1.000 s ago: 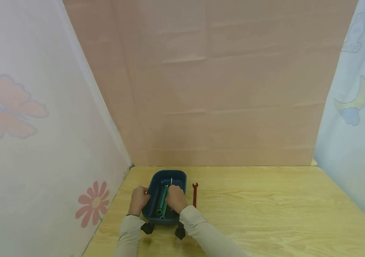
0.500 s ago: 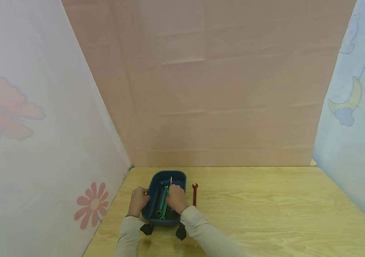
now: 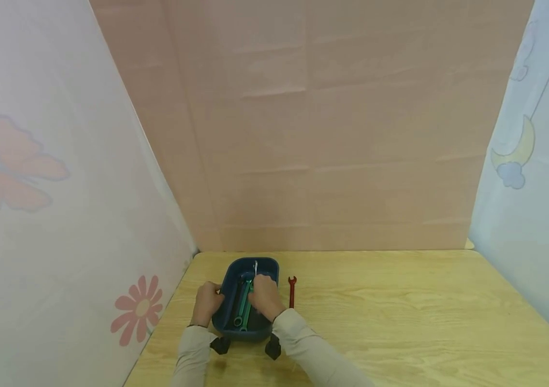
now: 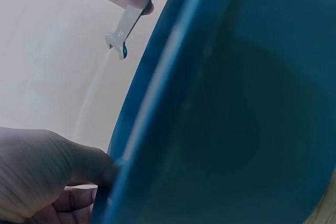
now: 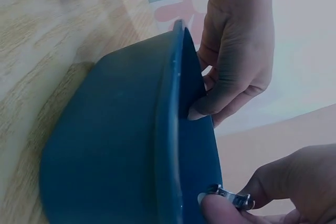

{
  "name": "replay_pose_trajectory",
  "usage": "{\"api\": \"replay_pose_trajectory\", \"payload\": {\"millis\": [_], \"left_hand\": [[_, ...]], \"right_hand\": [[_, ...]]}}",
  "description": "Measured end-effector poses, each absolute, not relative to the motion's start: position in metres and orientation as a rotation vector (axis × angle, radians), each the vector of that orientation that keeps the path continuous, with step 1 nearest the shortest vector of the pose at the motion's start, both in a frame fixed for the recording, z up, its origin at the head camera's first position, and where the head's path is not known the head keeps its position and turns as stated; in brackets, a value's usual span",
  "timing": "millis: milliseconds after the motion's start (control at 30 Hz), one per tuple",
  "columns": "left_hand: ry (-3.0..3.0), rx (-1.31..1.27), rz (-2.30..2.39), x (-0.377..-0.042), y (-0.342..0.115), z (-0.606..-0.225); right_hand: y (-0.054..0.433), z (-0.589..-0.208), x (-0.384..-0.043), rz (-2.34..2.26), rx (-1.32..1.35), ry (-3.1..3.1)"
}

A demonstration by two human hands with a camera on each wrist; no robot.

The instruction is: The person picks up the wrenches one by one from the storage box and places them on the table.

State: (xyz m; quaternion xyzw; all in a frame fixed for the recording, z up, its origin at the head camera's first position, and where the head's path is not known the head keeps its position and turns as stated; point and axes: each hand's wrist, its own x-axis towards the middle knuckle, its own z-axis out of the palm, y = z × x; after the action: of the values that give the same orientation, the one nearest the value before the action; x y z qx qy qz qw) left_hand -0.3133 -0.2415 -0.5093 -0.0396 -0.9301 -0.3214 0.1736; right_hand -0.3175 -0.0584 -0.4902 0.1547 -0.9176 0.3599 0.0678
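A deep blue plastic bin (image 3: 247,336) stands at the left of the table. My left hand (image 3: 207,303) grips its left rim, thumb over the inside in the right wrist view. Over the bin, my right hand (image 3: 266,297) pinches a silver wrench (image 4: 126,25); one open end juts from the fingers in the left wrist view. The hand covers the wrench's middle in the head view. Green wrenches (image 3: 245,307) lie lengthwise on the bin's floor, with a darker tool beside them on the left. Part of the bin's inside is hidden behind the right hand.
A red wrench (image 3: 292,292) lies on the wooden table (image 3: 400,306) just right of the bin; the right forearm hides its near end. Patterned white sheets flank the table, and a brown sheet (image 3: 332,161) hangs behind it. Black wrist devices (image 3: 273,346) sit under the sleeves.
The silver wrench's far end shows a little more beyond my right hand and has tipped slightly. My left hand keeps its hold on the bin, which stays in place.
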Motion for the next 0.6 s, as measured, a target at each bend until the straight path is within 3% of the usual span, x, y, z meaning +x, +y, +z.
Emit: {"api": "replay_pose_trajectory", "payload": {"millis": [600], "left_hand": [[-2.656, -0.099, -0.922, -0.314, -0.243, -0.51]], "right_hand": [[-0.048, -0.484, -0.316, 1.333, 0.511, -2.63]]}}
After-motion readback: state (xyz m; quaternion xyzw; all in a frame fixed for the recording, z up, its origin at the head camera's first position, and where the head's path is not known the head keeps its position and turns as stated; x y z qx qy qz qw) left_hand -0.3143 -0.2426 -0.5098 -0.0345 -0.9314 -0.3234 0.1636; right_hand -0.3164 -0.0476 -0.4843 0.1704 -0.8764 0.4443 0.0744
